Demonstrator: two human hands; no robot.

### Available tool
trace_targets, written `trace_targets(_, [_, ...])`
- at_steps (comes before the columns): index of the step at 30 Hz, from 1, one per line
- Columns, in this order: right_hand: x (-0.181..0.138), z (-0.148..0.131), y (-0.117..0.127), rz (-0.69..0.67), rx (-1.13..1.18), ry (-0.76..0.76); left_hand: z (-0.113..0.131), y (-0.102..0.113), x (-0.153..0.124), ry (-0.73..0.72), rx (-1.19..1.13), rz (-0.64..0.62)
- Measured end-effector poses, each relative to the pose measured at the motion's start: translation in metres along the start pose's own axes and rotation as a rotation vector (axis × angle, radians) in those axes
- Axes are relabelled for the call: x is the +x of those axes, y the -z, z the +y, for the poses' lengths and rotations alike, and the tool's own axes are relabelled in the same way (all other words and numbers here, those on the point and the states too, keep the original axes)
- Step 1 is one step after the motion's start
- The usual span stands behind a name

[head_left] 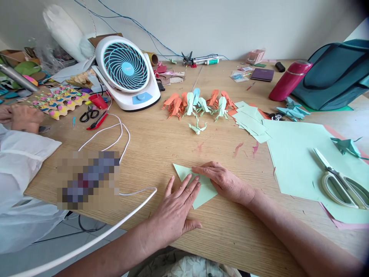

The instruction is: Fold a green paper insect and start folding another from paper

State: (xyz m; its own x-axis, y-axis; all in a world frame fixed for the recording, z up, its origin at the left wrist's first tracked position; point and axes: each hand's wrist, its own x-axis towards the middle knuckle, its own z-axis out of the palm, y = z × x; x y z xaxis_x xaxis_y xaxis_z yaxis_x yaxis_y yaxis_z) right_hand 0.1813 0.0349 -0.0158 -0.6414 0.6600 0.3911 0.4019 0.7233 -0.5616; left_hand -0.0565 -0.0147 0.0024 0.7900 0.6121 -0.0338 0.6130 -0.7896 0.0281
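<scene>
A light green folded paper point(184, 174) lies flat on the wooden table point(161, 142) near its front edge. My left hand point(175, 209) rests palm down with its fingertips pressing the paper's lower left part. My right hand point(223, 181) lies flat on the paper's right side, fingers pointing left along its upper edge. Neither hand grips anything.
Orange and green folded paper figures point(198, 104) stand in a row at mid table. Green sheets point(300, 157) and scissors point(340, 182) lie at right, beside a red bottle point(290, 80) and teal bag point(334, 73). A fan point(127, 71), white cable point(115, 130) and another person's hands point(21, 117) are at left.
</scene>
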Motion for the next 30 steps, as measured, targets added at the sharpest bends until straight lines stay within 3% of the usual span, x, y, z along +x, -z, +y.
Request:
trace_targets(8, [0.0, 0.001, 0.0, 0.003, 0.011, 0.011, -0.006, -0.004, 0.0, -0.092, -0.021, 0.014])
trace_targets(18, [0.0, 0.0, -0.001, 0.004, -0.011, -0.017, -0.004, -0.002, 0.001, -0.075, -0.021, 0.014])
trace_targets(24, [-0.005, -0.02, 0.001, 0.075, -0.014, -0.256, -0.012, 0.01, 0.017, -0.004, -0.062, 0.064])
trace_targets(30, [-0.031, -0.036, 0.023, -0.039, 0.014, -0.341, -0.024, 0.004, 0.031, -0.026, -0.132, 0.188])
